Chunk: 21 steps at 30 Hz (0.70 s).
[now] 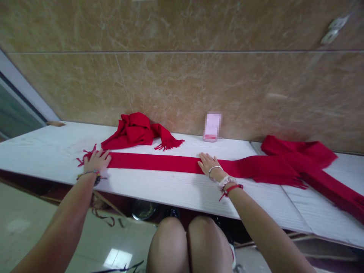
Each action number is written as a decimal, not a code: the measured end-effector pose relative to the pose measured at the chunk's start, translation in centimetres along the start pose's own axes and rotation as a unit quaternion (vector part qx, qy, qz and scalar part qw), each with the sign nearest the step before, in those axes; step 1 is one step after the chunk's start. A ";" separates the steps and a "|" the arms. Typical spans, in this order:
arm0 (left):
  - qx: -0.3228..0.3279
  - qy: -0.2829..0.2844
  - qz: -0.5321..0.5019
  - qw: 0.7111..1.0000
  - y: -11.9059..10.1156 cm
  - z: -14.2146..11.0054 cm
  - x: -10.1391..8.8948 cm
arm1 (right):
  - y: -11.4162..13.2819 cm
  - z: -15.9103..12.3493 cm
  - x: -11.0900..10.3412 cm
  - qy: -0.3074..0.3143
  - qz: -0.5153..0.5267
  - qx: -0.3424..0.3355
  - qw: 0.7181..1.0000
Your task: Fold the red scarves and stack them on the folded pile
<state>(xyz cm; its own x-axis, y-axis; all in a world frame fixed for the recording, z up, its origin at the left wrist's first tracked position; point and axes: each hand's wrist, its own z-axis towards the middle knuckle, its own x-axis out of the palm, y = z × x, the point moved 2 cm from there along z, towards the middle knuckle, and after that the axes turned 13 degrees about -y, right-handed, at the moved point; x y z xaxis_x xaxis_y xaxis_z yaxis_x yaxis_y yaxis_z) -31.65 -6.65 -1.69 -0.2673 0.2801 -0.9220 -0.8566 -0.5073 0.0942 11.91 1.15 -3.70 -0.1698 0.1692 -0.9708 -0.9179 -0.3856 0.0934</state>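
Observation:
A red fringed scarf (156, 162) lies in a long flat strip on the white table. My left hand (97, 161) rests flat over its left end, fingers spread, with the fringe poking out beside them. Farther right, my right hand (209, 165) presses on the middle of the strip, its fingers stretched out. Beyond my right hand the fabric widens and meets a second, loosely crossed length of red scarf (298, 151). Another red scarf (133, 131) is bunched up behind the strip, near the wall, its fringe pointing right.
A blurred-out pink upright object (212, 127) stands against the marbled tile wall (182, 83). The white table (167, 185) is narrow, with a seam at right. My knees (187, 242) are close to its front edge. Below it, a round glass-like container (145, 210) shows.

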 end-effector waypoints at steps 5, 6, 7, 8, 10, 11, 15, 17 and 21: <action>-0.069 0.004 0.062 0.996 -0.5 -1.1 -1.4 | -5.6 -2.8 -1.5 -0.016 -0.031 0.066 0.997; -0.079 0.004 0.073 0.994 -0.9 -1.3 -1.8 | -6.3 -3.1 -1.7 -0.015 -0.033 0.074 0.997; -0.083 0.000 0.082 0.993 -1.4 -1.5 -2.2 | -6.8 -3.4 -1.9 -0.013 -0.034 0.079 0.996; -0.080 -0.011 0.084 0.993 -2.2 -1.7 -2.6 | -7.2 -3.6 -2.1 -0.010 -0.034 0.083 0.996; -0.058 -0.033 0.060 0.996 -4.8 -1.9 -3.5 | -7.5 -3.8 -2.3 -0.003 -0.033 0.085 0.996; -0.044 -0.035 0.031 0.998 -6.6 -2.1 -3.9 | -7.5 -3.9 -2.4 -0.001 -0.032 0.088 0.996; 0.078 0.044 -0.097 0.991 -16.6 -3.9 -5.0 | -6.8 -3.6 -2.7 0.000 -0.016 0.087 0.996; 0.147 0.076 -0.137 0.977 -21.8 -5.5 -5.4 | -6.2 -3.5 -2.6 -0.003 0.004 0.067 0.998; 0.219 0.102 -0.160 0.957 -28.3 -8.8 -5.9 | -5.3 -3.7 -1.8 0.003 0.039 0.012 0.999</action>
<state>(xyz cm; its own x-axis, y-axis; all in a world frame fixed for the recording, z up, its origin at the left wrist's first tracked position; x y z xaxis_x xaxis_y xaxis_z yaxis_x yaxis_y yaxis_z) -1.99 -1.11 -2.19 0.0933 0.1765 -0.9799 -0.9950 -0.0186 -0.0981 18.44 -0.45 -3.29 -0.2386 0.1345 -0.9617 -0.9105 -0.3753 0.1734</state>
